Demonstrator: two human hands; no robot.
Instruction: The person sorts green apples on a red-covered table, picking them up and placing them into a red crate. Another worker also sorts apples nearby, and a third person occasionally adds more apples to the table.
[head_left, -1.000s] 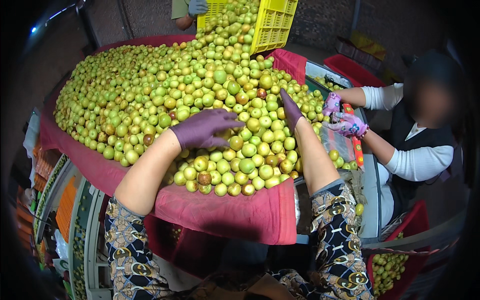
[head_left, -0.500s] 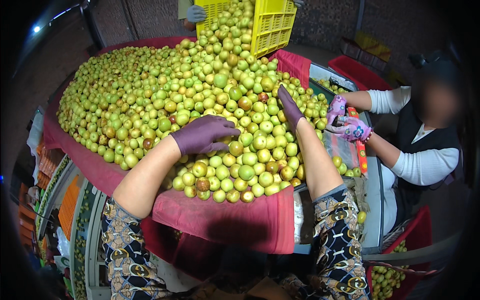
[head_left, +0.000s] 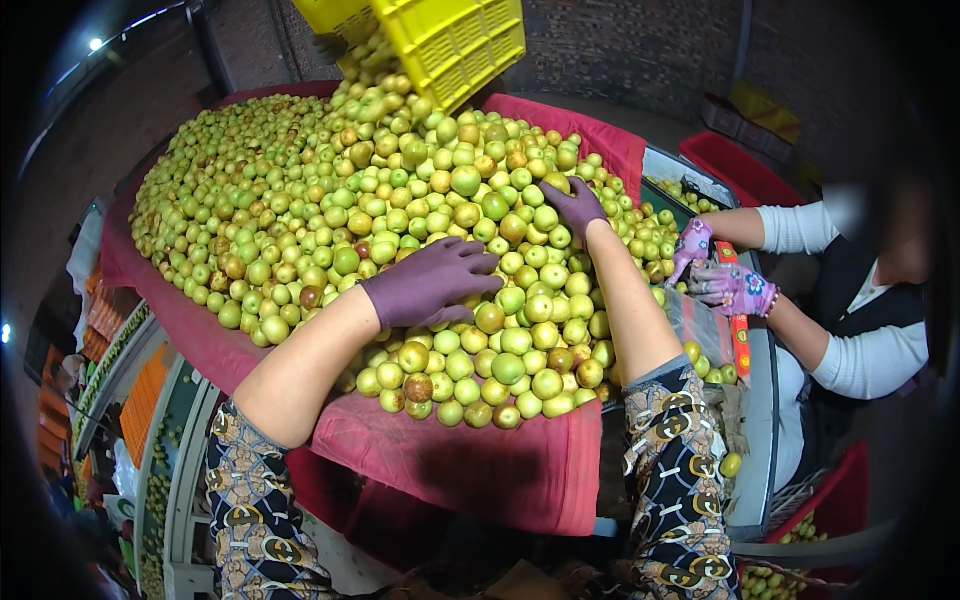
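A big heap of green-yellow jujubes, some with brown patches, lies in front of me. My left hand, in a purple glove, rests palm down on the near middle of the heap, fingers apart. Farther off to the right, my right hand, in a matching glove, lies over jujubes with its fingers apart. One jujube sits against its fingertips, and I see no grip on it. At the far side a yellow plastic crate is tipped, and jujubes pour from it onto the heap.
Red cloth lines the heap's edges. To the right, a co-worker's flowered gloves work beside a clear bag and a red strip. Red bins stand beyond and below. A conveyor runs at the left.
My right hand has turned from edge-on to palm down over the jujubes. The left hand stays on the heap, fingers shifted slightly. The crate is tipped farther and appears more to the left.
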